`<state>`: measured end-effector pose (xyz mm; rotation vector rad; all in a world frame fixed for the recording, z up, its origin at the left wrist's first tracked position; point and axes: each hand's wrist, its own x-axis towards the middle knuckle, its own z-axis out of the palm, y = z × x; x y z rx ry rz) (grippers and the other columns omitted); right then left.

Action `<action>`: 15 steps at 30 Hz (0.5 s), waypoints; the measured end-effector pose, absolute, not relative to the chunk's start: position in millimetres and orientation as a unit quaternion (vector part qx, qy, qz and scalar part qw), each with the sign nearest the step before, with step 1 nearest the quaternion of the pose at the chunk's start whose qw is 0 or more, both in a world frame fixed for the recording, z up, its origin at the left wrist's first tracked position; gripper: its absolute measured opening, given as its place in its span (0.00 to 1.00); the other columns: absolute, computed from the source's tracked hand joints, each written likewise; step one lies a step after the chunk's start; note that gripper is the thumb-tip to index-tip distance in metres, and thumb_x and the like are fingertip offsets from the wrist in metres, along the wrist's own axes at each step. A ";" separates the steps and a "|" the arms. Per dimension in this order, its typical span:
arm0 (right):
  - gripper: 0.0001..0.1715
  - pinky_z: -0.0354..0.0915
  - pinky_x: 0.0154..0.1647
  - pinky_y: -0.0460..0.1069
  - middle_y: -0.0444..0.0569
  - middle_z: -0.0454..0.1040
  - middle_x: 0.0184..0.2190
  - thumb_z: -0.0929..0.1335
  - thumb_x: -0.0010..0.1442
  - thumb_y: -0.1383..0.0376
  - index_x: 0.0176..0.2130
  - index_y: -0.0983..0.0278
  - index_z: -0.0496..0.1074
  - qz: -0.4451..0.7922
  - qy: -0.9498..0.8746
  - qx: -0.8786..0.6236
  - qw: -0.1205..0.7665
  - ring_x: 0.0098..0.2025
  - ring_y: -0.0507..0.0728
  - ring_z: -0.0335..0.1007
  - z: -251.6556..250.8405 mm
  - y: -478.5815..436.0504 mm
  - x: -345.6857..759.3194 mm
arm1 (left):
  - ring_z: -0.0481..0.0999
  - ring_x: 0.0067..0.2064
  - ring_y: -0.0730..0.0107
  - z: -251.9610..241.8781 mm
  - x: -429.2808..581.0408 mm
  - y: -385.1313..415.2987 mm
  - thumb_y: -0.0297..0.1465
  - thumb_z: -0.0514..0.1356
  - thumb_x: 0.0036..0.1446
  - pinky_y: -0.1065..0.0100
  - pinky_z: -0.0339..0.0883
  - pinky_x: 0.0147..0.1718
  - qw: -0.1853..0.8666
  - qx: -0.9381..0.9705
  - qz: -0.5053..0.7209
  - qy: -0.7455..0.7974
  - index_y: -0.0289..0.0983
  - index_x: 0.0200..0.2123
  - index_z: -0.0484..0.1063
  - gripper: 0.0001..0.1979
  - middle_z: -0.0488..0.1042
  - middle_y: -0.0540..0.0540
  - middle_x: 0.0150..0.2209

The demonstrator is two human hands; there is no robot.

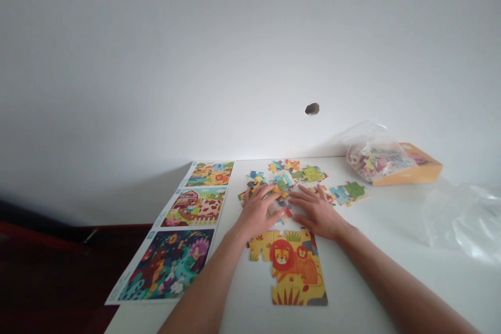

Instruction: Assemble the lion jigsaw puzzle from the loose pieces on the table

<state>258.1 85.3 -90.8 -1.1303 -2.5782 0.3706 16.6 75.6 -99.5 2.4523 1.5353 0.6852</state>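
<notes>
Both my hands reach over a spread of loose jigsaw puzzle pieces (284,180) on a white table. My left hand (258,212) has its fingers stretched over the pieces on the left of the spread. Over its right part lies my right hand (318,212), fingers spread. Neither hand shows anything held; what lies under the fingers is partly hidden. Nearer to me is a joined section of puzzle (295,271) with two orange lions on yellow. Its upper left part reaches under my left wrist. More pieces (348,193) lie right of my right hand.
A sheet with three printed pictures (198,206) lies along the table's left edge. At the back right, a clear bag of puzzle pieces (376,160) rests against an orange box (420,167). Crumpled clear plastic (469,224) lies at the right. A wall with a hole (312,109) stands behind.
</notes>
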 end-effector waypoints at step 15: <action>0.34 0.42 0.64 0.75 0.53 0.59 0.66 0.64 0.64 0.59 0.66 0.56 0.56 0.142 -0.901 -0.373 0.174 0.68 0.69 0.49 -91.6 83.7 256.5 | 0.67 0.61 0.58 -91.9 16.2 71.0 0.30 0.59 0.59 0.45 0.37 0.67 0.180 0.847 0.223 0.447 0.49 0.50 0.74 0.17 0.63 0.49 0.64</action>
